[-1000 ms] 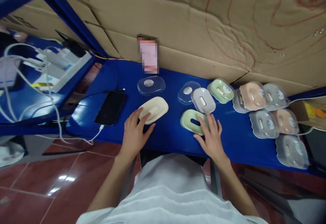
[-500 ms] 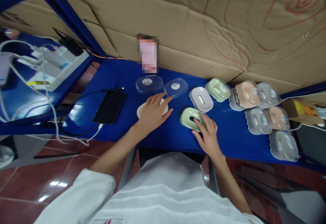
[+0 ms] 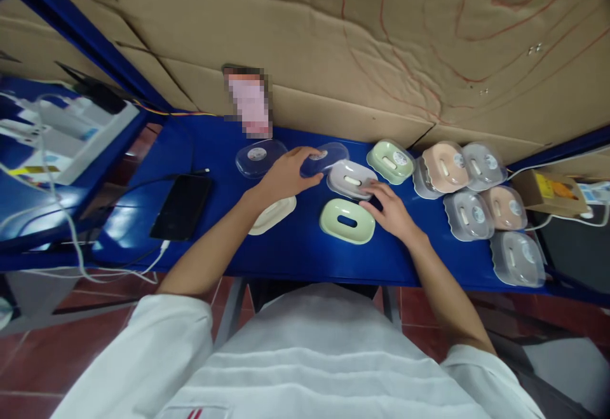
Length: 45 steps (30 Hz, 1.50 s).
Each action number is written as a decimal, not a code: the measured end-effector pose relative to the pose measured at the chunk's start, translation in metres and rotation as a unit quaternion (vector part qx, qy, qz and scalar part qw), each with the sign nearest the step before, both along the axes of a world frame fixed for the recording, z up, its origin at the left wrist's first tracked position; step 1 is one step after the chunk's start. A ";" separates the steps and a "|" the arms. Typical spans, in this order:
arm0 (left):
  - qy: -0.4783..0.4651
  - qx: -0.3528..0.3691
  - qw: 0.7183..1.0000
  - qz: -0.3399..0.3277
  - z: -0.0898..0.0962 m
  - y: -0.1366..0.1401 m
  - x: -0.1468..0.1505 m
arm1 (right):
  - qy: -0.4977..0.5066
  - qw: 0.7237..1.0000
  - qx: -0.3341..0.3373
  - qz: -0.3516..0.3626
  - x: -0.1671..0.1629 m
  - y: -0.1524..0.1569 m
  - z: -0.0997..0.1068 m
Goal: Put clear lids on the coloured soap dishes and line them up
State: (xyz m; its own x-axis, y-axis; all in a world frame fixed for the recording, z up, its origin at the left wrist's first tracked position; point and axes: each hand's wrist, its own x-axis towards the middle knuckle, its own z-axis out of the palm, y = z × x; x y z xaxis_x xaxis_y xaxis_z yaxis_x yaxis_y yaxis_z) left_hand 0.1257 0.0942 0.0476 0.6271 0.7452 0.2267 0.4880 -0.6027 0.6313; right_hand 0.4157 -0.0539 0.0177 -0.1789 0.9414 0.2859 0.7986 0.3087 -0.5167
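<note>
In the head view, your left grip (image 3: 290,174) is at the labelled clear lid (image 3: 336,152), with thumb and fingers spread; whether they pinch its rim, you cannot tell from here. Your right grip (image 3: 391,211) has its fingertips on the right end of the lilac dish (image 3: 339,181), thumb lower down; how firmly it holds, if at all, is also unclear. The dish lies on the blue surface (image 3: 295,257), just beside the lid, and the lid's edge seems to meet or overlap its left end.

To handle the pair well, take the lid by its rim, clear of the label, since thin plastic likely flexes and smears. Steady the dish with light fingertips so its white bar stays put. Mind the green dish (image 3: 361,225) right below, which your right thumb could nudge, and keep your left forearm off the cream dish (image 3: 274,217) beneath it.
</note>
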 end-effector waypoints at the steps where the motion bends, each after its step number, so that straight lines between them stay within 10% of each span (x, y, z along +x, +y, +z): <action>1: -0.018 0.002 0.999 -0.035 -0.002 -0.003 0.002 | 0.008 1.000 0.017 0.000 0.003 0.005 -0.002; 10: 0.016 0.052 0.980 -0.190 -0.026 -0.004 0.040 | -0.018 0.999 0.050 0.004 0.012 0.007 -0.015; 35: 0.061 0.077 0.987 -0.128 -0.030 -0.017 0.036 | -0.081 0.995 0.056 -0.013 0.011 0.013 -0.026; 39: 0.085 0.058 0.985 -0.138 -0.003 -0.009 0.015 | -0.102 0.992 0.058 -0.050 0.006 0.018 -0.025; 45: 0.107 0.092 0.988 0.066 0.020 -0.060 -0.076 | -0.080 0.995 0.006 -0.060 0.002 0.003 0.008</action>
